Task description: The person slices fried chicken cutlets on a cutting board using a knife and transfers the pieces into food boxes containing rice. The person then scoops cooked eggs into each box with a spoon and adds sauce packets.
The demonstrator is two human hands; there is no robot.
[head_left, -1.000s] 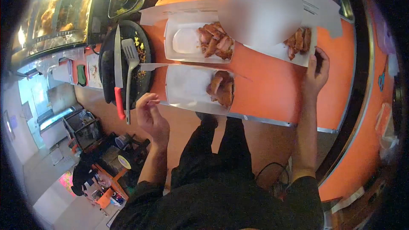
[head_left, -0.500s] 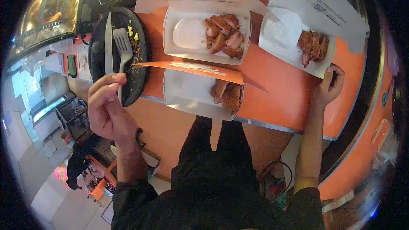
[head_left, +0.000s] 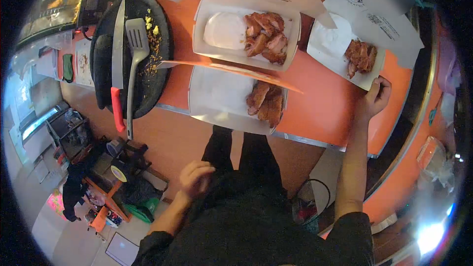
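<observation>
The orange counter [head_left: 325, 113] is the main work surface and supports three open takeaway boxes and a round black board [head_left: 140, 98]. The far box [head_left: 197, 44] is located behind the near box [head_left: 202, 111]; the right box [head_left: 315, 51] sits at an angle beside the far box. The lids of the far box and right box are folded back, white inner faces visible. The near box's lid [head_left: 236, 71] stands nearly edge-on between the near and far boxes.

The board is at the left end of the counter. A red-handled knife [head_left: 118, 44] and a grey slotted spatula [head_left: 134, 59] lie side by side on it, handles extending past the near edge. Crumbs and small yellow pieces are on the board, right of the spatula.

The left hand [head_left: 197, 177] is released and empty, blurred, fingers partly bent, in front of the body, below the counter edge and apart from it. The right hand [head_left: 378, 97] is at the near right corner of the right box, fingers curled; whether it grips the corner or only touches it cannot be determined.

Browned, sliced fried meat [head_left: 266, 37] occupies the right side of each box.
</observation>
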